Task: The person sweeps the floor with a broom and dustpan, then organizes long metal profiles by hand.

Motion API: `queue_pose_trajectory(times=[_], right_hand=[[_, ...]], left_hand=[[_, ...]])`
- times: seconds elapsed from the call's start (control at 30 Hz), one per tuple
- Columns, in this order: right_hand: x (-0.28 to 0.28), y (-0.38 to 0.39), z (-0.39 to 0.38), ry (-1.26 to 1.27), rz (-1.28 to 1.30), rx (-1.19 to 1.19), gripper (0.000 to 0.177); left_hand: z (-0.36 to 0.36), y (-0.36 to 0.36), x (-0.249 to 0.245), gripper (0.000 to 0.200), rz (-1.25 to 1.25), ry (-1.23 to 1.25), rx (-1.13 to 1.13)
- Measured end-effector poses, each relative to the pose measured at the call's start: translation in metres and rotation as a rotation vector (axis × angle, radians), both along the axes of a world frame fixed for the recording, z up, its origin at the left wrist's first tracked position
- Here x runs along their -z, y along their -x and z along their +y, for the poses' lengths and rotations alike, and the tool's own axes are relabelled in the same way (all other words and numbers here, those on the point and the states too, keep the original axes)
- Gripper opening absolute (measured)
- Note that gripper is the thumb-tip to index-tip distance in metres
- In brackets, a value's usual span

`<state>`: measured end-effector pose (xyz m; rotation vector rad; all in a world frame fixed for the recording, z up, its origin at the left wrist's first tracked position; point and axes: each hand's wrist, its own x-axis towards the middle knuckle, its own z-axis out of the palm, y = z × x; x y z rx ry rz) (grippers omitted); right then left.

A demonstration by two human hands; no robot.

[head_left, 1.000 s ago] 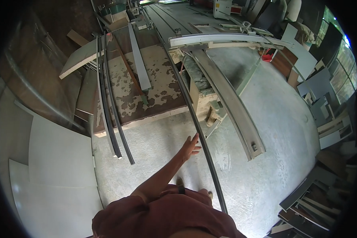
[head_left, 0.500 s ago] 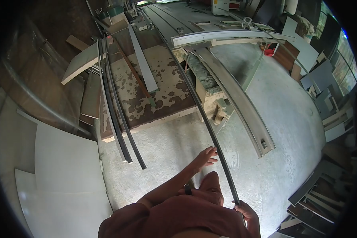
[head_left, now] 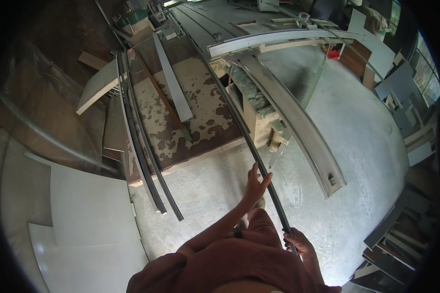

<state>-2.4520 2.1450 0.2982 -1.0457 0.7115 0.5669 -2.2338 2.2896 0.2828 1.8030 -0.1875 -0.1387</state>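
A long, thin dark bar (head_left: 248, 138) slants from the far bench down toward my body. Near its close end, my right hand (head_left: 300, 242) is closed around it, the fingers curled over the bar. Farther along, my left hand (head_left: 255, 188) is at the bar with thumb and fingers spread; the bar passes between them, and the fingers are not wrapped round it. On the left, more long dark strips (head_left: 141, 163) lie along a worn, peeling board (head_left: 200, 105), their near ends sticking out past its edge.
A grey metal rail (head_left: 298, 119) extends toward me on the right, beneath a white crossbeam (head_left: 274, 39). A narrow white strip (head_left: 173, 80) and a brown strip (head_left: 156, 88) lie on the board. Large pale panels (head_left: 93, 210) stand at left; offcuts (head_left: 391, 244) are stacked at lower right.
My left hand has moved forward along the bar, its fingers now either side of it. My right hand has risen slightly, still holding the bar's near end. The view has shifted a little.
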Motion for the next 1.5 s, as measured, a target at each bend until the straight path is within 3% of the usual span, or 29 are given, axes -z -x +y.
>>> queue_pose_trajectory(times=[0.23, 0.43, 0.7, 1.1, 1.3, 1.5], right_hand=[[-0.001, -0.053, -0.016, -0.102, -0.025, 0.007, 0.043], [0.000, -0.107, -0.042, 0.000, -0.089, 0.000, 0.043], [-0.010, -0.182, -0.069, -0.057, -0.063, -0.136, 0.024], [-0.004, -0.247, -0.066, -0.023, -0.124, -0.210, 0.028], [-0.002, -0.285, -0.050, -0.078, -0.096, -0.206, 0.026], [-0.019, -0.320, -0.033, -0.076, -0.070, -0.225, 0.030]], left_hand=[[-0.021, -0.044, 0.001, 0.069, -0.062, 0.004, -0.016], [-0.038, -0.102, -0.006, 0.071, 0.028, 0.072, -0.024], [-0.049, -0.178, -0.015, 0.074, 0.146, 0.119, -0.056], [-0.043, -0.208, -0.022, 0.080, 0.301, 0.166, -0.045], [-0.044, -0.227, -0.022, 0.070, 0.372, 0.154, -0.034], [-0.042, -0.243, -0.025, 0.044, 0.518, 0.200, 0.011]])
